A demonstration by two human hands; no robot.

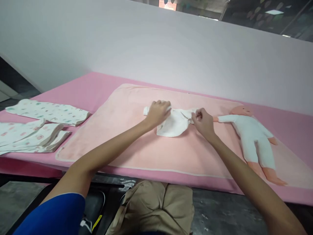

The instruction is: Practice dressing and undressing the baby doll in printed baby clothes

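Observation:
A small white baby garment (174,123) lies in the middle of a peach towel (146,150) on a pink table. My left hand (158,112) rests on the garment's left part with fingers curled down over the cloth. My right hand (203,121) pinches the garment's right edge between fingers and thumb. A baby doll (251,137) in a white suit lies face up on the towel just right of my right hand, one arm stretched toward it.
Folded printed baby clothes (49,112) and a second stack (29,135) lie at the table's left end. A white wall (171,49) stands behind the table. The pink table edge (171,176) runs close to my lap.

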